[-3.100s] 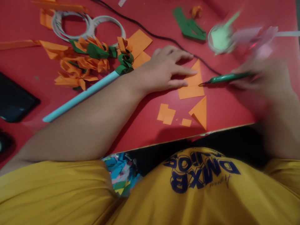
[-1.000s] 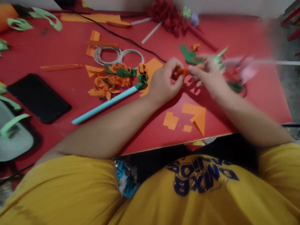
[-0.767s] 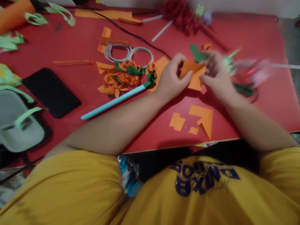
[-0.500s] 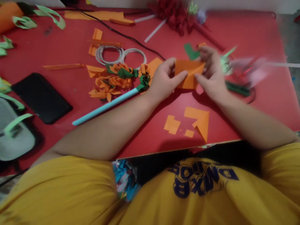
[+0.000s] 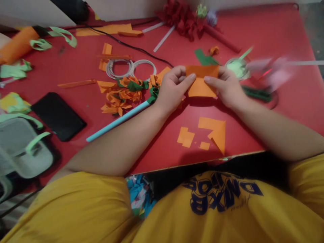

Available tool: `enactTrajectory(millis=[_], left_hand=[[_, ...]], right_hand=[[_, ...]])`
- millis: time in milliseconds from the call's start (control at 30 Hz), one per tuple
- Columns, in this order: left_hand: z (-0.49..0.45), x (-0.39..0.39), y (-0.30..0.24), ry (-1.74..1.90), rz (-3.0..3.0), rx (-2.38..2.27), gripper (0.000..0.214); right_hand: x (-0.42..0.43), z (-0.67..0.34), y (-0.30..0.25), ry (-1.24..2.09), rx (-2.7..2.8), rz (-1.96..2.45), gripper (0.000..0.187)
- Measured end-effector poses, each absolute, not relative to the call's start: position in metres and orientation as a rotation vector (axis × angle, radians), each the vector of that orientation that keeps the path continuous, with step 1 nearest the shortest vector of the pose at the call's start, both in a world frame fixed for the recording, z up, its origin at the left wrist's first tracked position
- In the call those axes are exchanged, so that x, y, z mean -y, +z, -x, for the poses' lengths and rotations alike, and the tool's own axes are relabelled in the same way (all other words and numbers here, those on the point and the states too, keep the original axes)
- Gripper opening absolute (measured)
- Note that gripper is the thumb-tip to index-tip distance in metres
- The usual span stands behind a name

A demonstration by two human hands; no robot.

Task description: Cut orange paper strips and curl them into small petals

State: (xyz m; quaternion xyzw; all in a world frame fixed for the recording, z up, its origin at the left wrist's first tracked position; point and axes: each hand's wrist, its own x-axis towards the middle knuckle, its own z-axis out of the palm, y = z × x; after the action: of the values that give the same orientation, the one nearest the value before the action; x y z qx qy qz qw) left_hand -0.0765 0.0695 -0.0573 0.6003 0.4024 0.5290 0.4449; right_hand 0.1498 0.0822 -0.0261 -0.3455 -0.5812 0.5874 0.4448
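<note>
Between my two hands is a piece of orange paper [image 5: 202,88], raised above the red table. My left hand [image 5: 174,86] pinches its left side, thumb on the near face and fingers behind. My right hand [image 5: 229,84] grips the right side the same way. A crease-like line crosses the paper level with my thumbs, and the part above it looks darker. Below it on the table lie a cut orange paper piece [image 5: 219,130] and smaller orange scraps [image 5: 186,136]. Beside my left wrist are orange paper flowers [image 5: 121,94] and a light-blue stick [image 5: 118,119] with green at its top.
Tape rolls [image 5: 144,69] and a black cable [image 5: 131,40] lie behind the flowers. A black phone-like slab [image 5: 59,116] and a grey case [image 5: 37,155] are at the left. Red paper flowers [image 5: 181,20] stand at the back; a green paper piece [image 5: 204,58] lies beyond my hands.
My right hand has come down from the paper's upper right corner to grip its right edge. The paper now shows a band across its top. The view has shifted slightly.
</note>
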Motion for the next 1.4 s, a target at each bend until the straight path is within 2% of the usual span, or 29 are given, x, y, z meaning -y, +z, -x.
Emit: enactTrajectory(millis=[267,433,600,933,1067,1200,1333,1400], left_hand=[[0.075,-0.068,-0.059,1.348,-1.484,-1.066,0.056],[0.07,-0.055,-0.035,1.241,-1.518,-1.003,0.058],[0.07,-0.047,-0.029,1.122,-1.556,-1.094,0.048],[0.072,-0.068,-0.056,1.319,-1.616,-0.922,0.057],[0.08,-0.082,-0.067,1.534,-1.67,-0.883,0.054],[0.08,-0.082,-0.063,1.499,-1.746,-0.869,0.051],[0.073,-0.078,-0.053,1.425,-1.682,-0.829,0.067],[0.073,-0.078,-0.052,1.415,-1.69,-0.813,0.063]], right_hand=[[-0.08,-0.149,-0.028,1.445,1.417,0.836,0.065],[-0.08,-0.155,-0.026,1.395,1.507,0.861,0.072],[-0.084,-0.158,-0.028,1.305,1.652,0.818,0.079],[-0.086,-0.157,-0.035,1.162,1.648,0.97,0.066],[-0.081,-0.157,-0.03,1.186,1.614,1.055,0.081],[-0.078,-0.157,-0.027,1.235,1.566,1.002,0.097],[-0.082,-0.153,-0.02,1.212,1.581,0.978,0.083],[-0.084,-0.151,-0.017,1.149,1.613,1.002,0.072]])
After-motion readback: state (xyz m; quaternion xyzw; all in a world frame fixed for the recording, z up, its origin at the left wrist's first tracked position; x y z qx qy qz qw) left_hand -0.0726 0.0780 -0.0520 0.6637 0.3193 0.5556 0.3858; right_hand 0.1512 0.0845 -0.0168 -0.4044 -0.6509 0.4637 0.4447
